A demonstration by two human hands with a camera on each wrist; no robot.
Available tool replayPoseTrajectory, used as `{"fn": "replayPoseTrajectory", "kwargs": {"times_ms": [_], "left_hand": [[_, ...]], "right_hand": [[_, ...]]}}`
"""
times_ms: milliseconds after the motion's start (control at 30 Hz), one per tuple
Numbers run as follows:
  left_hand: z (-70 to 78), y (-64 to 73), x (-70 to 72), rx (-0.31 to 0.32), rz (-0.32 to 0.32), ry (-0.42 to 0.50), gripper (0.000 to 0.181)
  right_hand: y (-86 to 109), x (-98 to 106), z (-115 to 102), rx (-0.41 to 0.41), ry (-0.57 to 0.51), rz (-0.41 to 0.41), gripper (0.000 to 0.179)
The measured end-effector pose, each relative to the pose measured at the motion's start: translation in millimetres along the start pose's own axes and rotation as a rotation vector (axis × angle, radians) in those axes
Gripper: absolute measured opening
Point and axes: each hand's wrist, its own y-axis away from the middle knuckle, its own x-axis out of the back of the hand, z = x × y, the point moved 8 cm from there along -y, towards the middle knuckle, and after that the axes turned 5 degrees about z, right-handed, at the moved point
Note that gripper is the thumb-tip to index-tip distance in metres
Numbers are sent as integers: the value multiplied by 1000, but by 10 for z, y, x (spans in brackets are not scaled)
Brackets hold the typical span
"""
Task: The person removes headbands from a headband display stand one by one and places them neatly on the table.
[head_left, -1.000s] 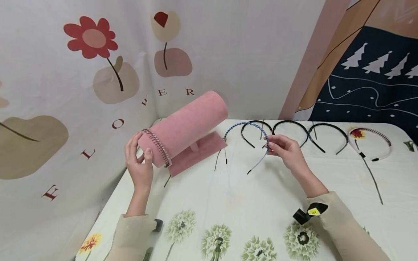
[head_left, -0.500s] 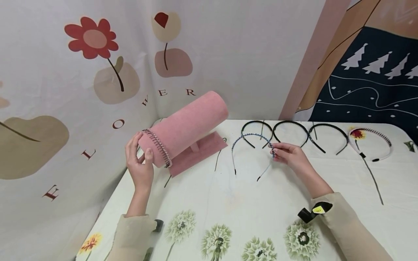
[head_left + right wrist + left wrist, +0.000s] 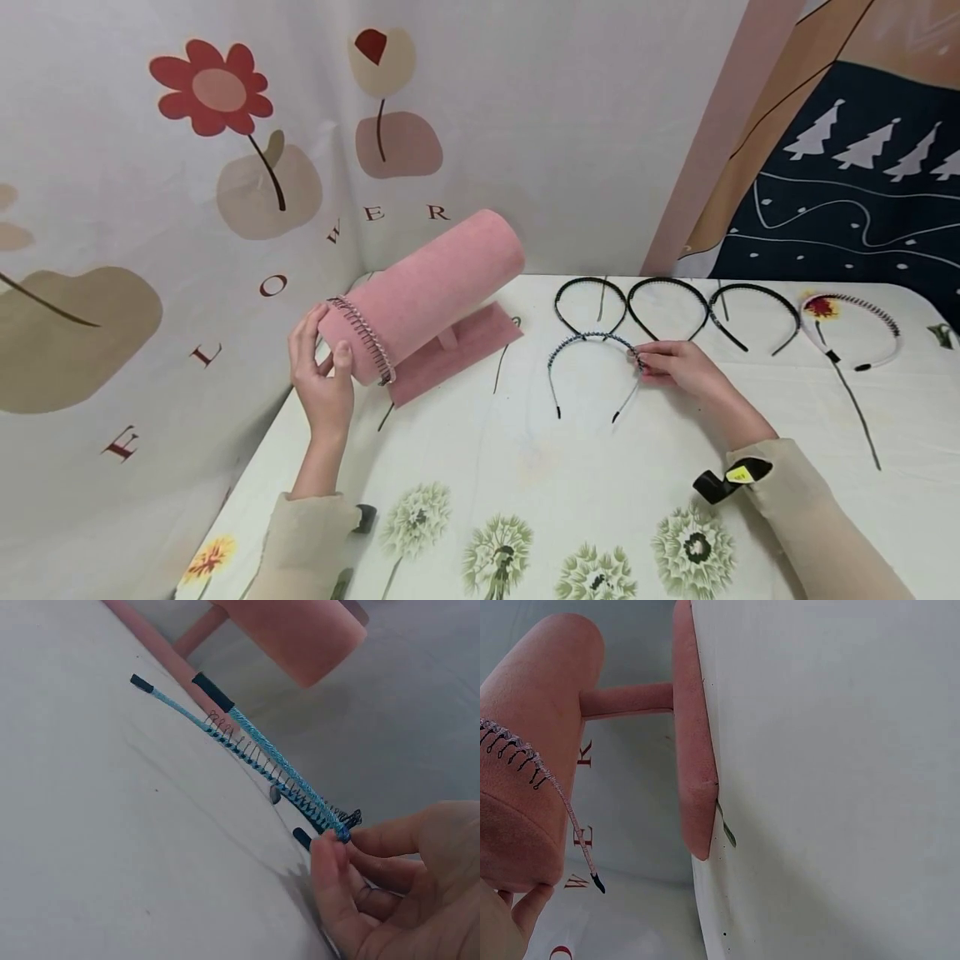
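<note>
A pink velvety headband stand (image 3: 442, 283) stands at the left of the table, a padded roll on a post over a flat base. My left hand (image 3: 322, 383) grips the near end of the roll, fingers on one side and thumb on the other. Around the roll close to that hand sits a pinkish toothed headband (image 3: 363, 337). My right hand (image 3: 678, 371) pinches the side of a blue toothed headband (image 3: 592, 336). Its black-tipped ends (image 3: 141, 682) point toward the front in the head view and toward the stand in the right wrist view.
Behind and right of my right hand lie several black headbands (image 3: 667, 280), then a pale pink one (image 3: 862, 302) with dark teeth. The white tablecloth (image 3: 525, 450) has printed flowers. Printed cloth walls (image 3: 562, 125) stand behind and at the left.
My right hand has drawn the blue headband away from the stand, rightward and toward the front, lower in the view. My left hand has stayed on the stand.
</note>
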Motion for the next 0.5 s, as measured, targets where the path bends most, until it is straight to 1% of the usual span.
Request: {"fn": "replayPoseTrajectory", "kwargs": {"times_ms": [133,200,233,433,467,500], "left_hand": [[20,9,-6,-2,-1,0,56],[19,12,-4,0,1,-1,56],[-4,10,-1,1,3,0,56],[-366,-27,24,8,19,-9,56],[-386,-30,22,6,19,-11,57],[-359,-31,17,4,18,-8,57]], "right_hand": [[-4,26,4,-31,79,4,49],[-4,28,-10,-31,113,10,50],[-8,29,-15,-28,138,17,51],[-29,53,-38,23,310,66,52],[-33,58,-40,32,334,72,52],[-35,65,-44,40,354,80,50]]}}
